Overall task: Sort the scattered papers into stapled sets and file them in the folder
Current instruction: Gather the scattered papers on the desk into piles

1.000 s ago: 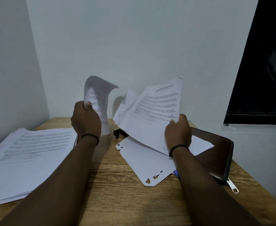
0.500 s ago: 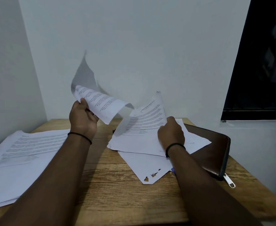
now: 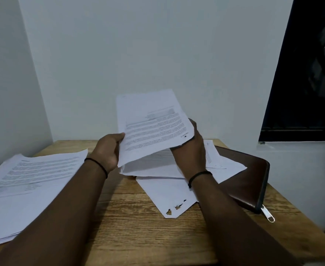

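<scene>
A printed white sheet (image 3: 150, 123) is raised above the middle of the table, its text upside down to me. My left hand (image 3: 109, 150) grips its left edge and my right hand (image 3: 191, 148) holds its lower right corner. Under it lie loose sheets (image 3: 163, 187), one with torn holes near its front corner. A brown zip folder (image 3: 252, 181) lies closed at the right, partly under those sheets. A thick stack of printed papers (image 3: 27, 179) rests at the left.
The wooden table (image 3: 136, 233) stands in a corner, with white walls behind and to the left. A dark window (image 3: 303, 73) is at the upper right. The folder's zip pull (image 3: 267, 214) hangs near the table's right edge.
The sheet in my left hand swung from up left to the middle, over the paper in my right hand. Both hands now hold the raised paper together.
</scene>
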